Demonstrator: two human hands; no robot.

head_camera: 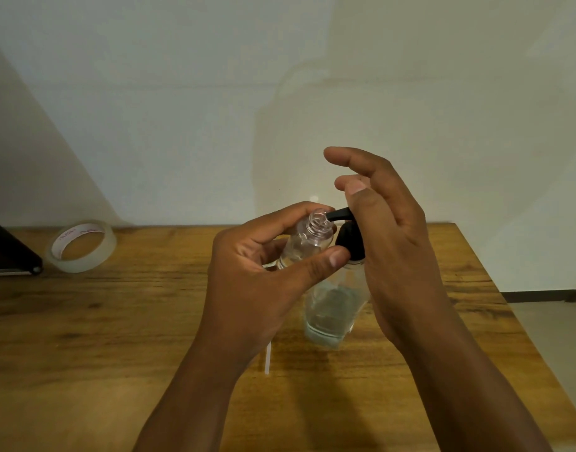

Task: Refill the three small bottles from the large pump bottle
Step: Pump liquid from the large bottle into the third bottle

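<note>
My left hand [263, 265] grips a small clear bottle [307, 243], uncapped, with its open neck held right under the black spout of the pump. The large clear pump bottle [332, 308] stands on the wooden table [117, 321] with a little liquid at its bottom. Its black pump head [348, 238] is partly covered by my right hand [387, 230], whose thumb presses on top of the pump while the other fingers are stretched out and raised. No other small bottles are visible.
A roll of clear tape [82, 244] lies at the back left of the table, next to a dark flat object [9, 252] at the left edge. A thin white stick [267, 357] lies under my left wrist. The table's right edge drops to the floor.
</note>
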